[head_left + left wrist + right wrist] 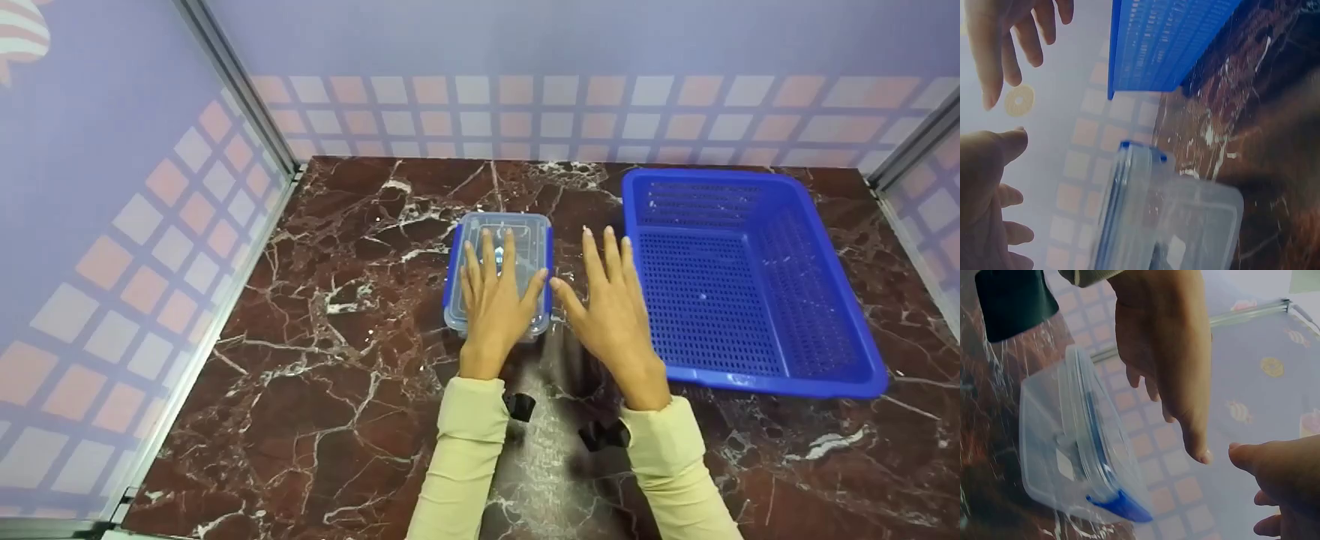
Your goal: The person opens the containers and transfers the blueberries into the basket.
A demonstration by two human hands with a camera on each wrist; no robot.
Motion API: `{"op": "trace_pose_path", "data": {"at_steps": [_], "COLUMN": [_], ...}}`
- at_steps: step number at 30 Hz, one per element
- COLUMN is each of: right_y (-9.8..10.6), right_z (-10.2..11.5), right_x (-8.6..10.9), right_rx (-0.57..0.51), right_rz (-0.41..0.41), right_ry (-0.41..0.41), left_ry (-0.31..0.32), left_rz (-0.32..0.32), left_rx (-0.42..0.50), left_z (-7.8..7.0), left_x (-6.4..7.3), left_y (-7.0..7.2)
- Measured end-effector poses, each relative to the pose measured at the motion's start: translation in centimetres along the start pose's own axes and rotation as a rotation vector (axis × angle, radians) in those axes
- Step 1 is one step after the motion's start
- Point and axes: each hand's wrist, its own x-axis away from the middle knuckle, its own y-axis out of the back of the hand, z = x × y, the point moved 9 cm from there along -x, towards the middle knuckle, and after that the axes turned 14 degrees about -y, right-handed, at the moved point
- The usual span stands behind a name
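Note:
A clear plastic food box (pixel 525 225) with blue side clips stands lidded on the table. Something small with a white patch (pixel 1064 464) shows through its wall, its kind unclear. Over the box, my left hand (pixel 495 304) is spread palm down with straight fingers; the wrist views show space between hand and lid. My right hand (pixel 615 315) hovers between the box and the blue basket (pixel 840 300), its fingers extended and holding nothing. The two thumb tips are close together near the box's right side.
The perforated blue basket takes up the right part of the dark red marble-patterned table (pixel 337 420). Tiled-print panels (pixel 480 112) wall in the back and both sides. Each wrist carries a small black camera (pixel 520 407).

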Motion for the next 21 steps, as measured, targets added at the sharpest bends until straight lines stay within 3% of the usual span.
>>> {"op": "trace_pose_path", "data": {"at_steps": [10,21], "right_y": [-3.1,-5.7], "right_z": [0.9,0.4], "right_x": [-0.1,-0.5], "right_rx": [0.022,0.037], "right_rz": [0.094,0.18], "right_ry": [0.01,-0.022], "left_ry": [0.076,0.13], "left_rz": [-0.004,0.0], "left_rx": [0.032,0.092], "left_z": [3.9,6.1], "left_x": [0.8,1.3], "left_y": [0.2,0.0]}}
